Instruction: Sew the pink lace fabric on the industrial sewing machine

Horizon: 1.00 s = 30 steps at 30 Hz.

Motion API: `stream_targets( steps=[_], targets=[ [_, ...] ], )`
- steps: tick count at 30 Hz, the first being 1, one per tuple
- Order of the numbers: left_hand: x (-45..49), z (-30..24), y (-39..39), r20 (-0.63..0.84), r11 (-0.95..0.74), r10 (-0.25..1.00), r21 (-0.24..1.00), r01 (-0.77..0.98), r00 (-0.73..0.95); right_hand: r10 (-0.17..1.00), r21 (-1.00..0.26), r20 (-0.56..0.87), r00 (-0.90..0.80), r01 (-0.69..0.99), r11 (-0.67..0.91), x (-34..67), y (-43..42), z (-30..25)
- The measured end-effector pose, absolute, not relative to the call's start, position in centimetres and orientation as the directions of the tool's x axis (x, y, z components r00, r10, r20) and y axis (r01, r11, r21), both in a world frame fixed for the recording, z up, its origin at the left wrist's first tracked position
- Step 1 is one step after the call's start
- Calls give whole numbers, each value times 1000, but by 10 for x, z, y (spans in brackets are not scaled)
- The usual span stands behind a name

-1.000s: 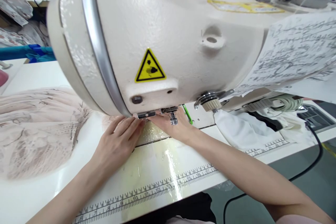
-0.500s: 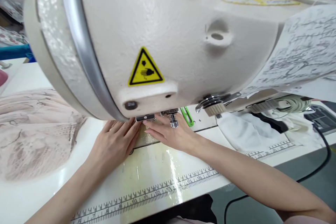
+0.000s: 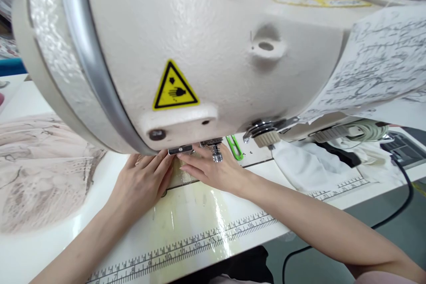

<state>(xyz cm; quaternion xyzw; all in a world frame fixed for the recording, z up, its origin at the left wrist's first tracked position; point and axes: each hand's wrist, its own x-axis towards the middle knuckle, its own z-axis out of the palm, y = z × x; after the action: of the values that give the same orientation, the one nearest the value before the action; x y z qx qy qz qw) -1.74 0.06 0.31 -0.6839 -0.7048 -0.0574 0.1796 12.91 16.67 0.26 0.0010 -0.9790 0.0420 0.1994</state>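
The white sewing machine head (image 3: 206, 44) fills the upper half and covers part of the stitching area. Below it my left hand (image 3: 143, 182) lies flat, fingers stretched forward, their tips partly hidden by the machine. A sliver of pale pink patterned cloth (image 3: 139, 159) shows beside those fingers. My right hand (image 3: 216, 166) rests flat on the other side of the presser area, fingers extended to the left, with a small metal screw part (image 3: 217, 154) in front of it. What lies under both hands is mostly hidden.
Sheer pinkish patterned fabric (image 3: 43, 177) lies at the left. A green clip-like piece (image 3: 234, 147) is behind my right hand. White cloth (image 3: 306, 166) sits at the right. A ruler strip (image 3: 186, 248) runs along the table's front edge. A black cable (image 3: 396, 213) hangs at the right.
The view has shifted slightly, so the machine appears a little further left. Both hands keep nearly the same place and pose.
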Motion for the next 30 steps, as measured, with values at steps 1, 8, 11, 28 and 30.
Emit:
stream_targets(
  steps=[1,8,11,28,30],
  targets=[
    [-17,3,1,333,59,943,-168,984,0,19,-82,397,-918,-15,997,128,166,1],
    [-16,4,2,325,72,946,-165,984,-15,69,-74,416,-907,42,996,124,163,-11],
    [-16,4,2,305,84,952,-159,984,-32,83,-62,405,-911,63,996,124,162,-12],
    [-13,7,2,275,142,957,-163,976,-94,170,-221,392,-904,87,971,118,173,-10],
    [-10,7,0,283,155,954,-174,972,-102,212,-262,408,-888,109,959,118,173,-11]
  ],
)
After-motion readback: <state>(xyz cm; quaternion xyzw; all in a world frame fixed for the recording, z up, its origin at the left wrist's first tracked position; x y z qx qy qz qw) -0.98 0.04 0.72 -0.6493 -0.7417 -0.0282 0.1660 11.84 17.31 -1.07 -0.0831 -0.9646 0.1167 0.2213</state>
